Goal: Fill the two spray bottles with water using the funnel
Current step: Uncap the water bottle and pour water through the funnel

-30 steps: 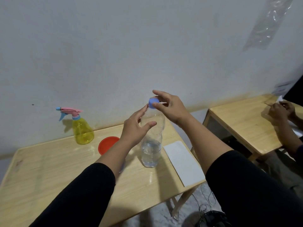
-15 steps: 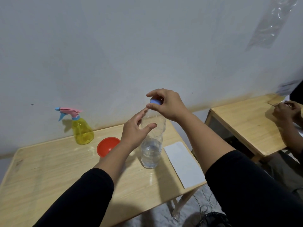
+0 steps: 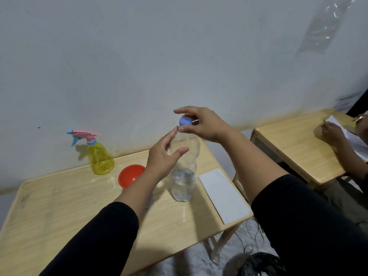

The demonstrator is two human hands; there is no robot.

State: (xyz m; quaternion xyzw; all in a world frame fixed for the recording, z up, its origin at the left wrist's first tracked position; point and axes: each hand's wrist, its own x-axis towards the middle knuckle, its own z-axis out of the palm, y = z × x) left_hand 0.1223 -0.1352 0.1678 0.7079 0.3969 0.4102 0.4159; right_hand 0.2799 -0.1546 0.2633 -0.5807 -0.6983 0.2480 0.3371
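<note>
A clear plastic water bottle (image 3: 184,176), about a third full, stands upright on the wooden table (image 3: 59,206). My right hand (image 3: 207,126) pinches its blue cap (image 3: 185,121) at the bottle's neck. My left hand (image 3: 163,156) holds the bottle's upper part, thumb across the front and fingers behind. A yellow spray bottle (image 3: 100,160) with a pink and blue trigger head stands at the back left, near the wall. The red funnel (image 3: 130,175) lies between it and my left wrist. A second spray bottle is not plainly visible.
A white sheet (image 3: 224,196) lies at the table's right edge. A bluish clear object (image 3: 150,199) is mostly hidden under my left forearm. A second wooden table (image 3: 288,140) stands to the right, with another person's hand (image 3: 332,132) on it. Cables lie on the floor.
My right hand's fingers have shifted round the blue cap while it stays at the bottle's neck. The bottle and my left hand have barely moved.
</note>
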